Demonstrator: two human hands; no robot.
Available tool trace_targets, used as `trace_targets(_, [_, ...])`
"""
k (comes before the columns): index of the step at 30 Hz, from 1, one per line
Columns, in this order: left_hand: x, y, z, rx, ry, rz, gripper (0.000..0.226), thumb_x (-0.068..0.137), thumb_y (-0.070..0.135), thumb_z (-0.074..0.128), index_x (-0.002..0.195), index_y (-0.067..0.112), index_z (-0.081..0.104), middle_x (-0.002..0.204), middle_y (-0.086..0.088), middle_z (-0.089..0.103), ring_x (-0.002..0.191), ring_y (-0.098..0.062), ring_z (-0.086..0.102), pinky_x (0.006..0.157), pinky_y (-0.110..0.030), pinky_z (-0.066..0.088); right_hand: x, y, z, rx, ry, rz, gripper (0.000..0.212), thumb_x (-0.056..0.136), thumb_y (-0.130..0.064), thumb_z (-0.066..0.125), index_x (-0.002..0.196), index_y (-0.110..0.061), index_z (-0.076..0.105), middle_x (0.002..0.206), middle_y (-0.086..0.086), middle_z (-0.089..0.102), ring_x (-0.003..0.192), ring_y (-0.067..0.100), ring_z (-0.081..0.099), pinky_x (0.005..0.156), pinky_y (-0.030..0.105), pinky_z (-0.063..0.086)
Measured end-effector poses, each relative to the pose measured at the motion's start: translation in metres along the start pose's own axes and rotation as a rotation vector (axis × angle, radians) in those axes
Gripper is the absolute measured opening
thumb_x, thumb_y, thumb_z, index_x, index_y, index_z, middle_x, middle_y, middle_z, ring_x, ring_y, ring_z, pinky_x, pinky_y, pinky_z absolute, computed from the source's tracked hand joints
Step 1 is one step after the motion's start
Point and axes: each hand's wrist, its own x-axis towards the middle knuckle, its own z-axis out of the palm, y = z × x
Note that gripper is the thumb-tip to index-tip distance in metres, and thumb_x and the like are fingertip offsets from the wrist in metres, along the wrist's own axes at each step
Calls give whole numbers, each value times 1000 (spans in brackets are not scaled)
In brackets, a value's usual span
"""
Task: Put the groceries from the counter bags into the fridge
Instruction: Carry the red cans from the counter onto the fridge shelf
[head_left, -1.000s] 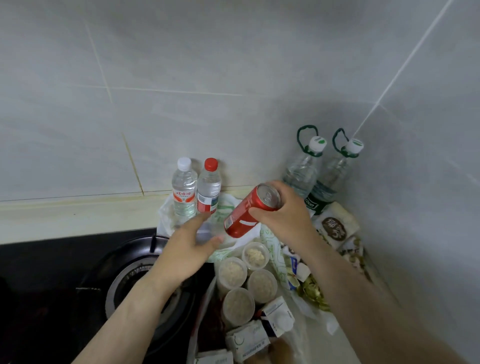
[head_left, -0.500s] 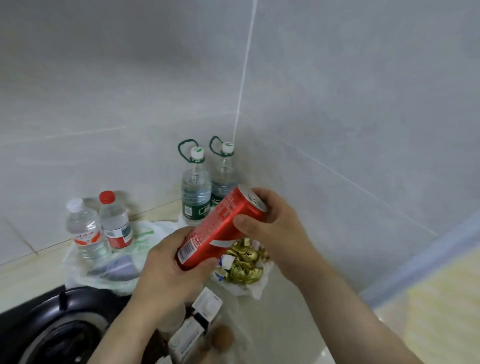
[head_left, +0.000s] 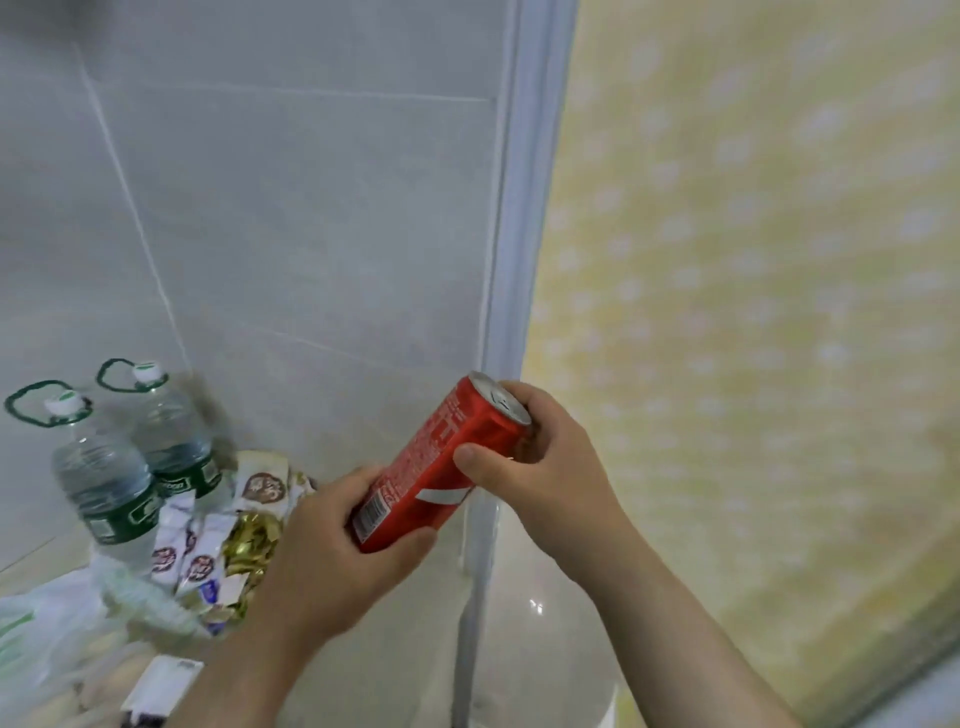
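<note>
A tall red soda can (head_left: 441, 462) is held tilted in mid-air, its silver top pointing up and right. My left hand (head_left: 332, 551) grips the can's bottom end with fingers curled round it. My right hand (head_left: 540, 462) grips the top end, thumb across the red side. Both hands are in front of the white wall corner, to the right of the counter groceries. No fridge is in view.
Two large water bottles (head_left: 109, 478) with green handles stand at the left on the counter. Beside them lie white sachets (head_left: 202, 545), gold-wrapped sweets (head_left: 254, 540) and a thin plastic bag (head_left: 47, 629). A yellow patterned wall (head_left: 753, 312) fills the right.
The view has swung right: the small bottles and stove have left the frame and the yellow wall has come in. Both hands still hold the can, carried to the right.
</note>
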Motion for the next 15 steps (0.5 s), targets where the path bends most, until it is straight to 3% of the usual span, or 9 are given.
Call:
trace_targets(5, [-27, 73, 82, -52, -112, 76, 38, 63, 54, 79, 94, 37, 65, 81, 15, 69, 71, -8, 65, 54, -12, 47, -67, -10, -95, 24, 154, -51, 43, 77, -9, 79, 107, -35, 63, 96, -13, 73, 90, 7, 70, 77, 27, 59])
trace_targets(8, [-43, 112, 129, -77, -178, 137, 35, 62, 47, 79, 93, 43, 63, 84, 17, 69, 73, -6, 67, 56, -12, 49, -111, -14, -146, 32, 265, -56, 41, 82, -11, 76, 114, -32, 62, 97, -12, 72, 91, 6, 69, 73, 24, 58])
trace_targets(12, [-62, 160, 192, -124, -282, 234, 33, 61, 50, 75, 90, 56, 61, 87, 21, 67, 76, -5, 67, 61, -19, 56, -169, -28, -215, -17, 402, -63, 38, 81, -15, 77, 112, -33, 64, 95, -4, 73, 86, 13, 70, 74, 31, 59])
trace_targets(15, [-74, 201, 238, -199, -367, 322, 34, 61, 52, 73, 91, 62, 60, 85, 17, 69, 72, -9, 67, 57, -21, 55, -213, -42, -262, -45, 527, -68, 36, 73, -19, 78, 101, -39, 66, 96, 15, 70, 81, 31, 65, 79, 41, 58])
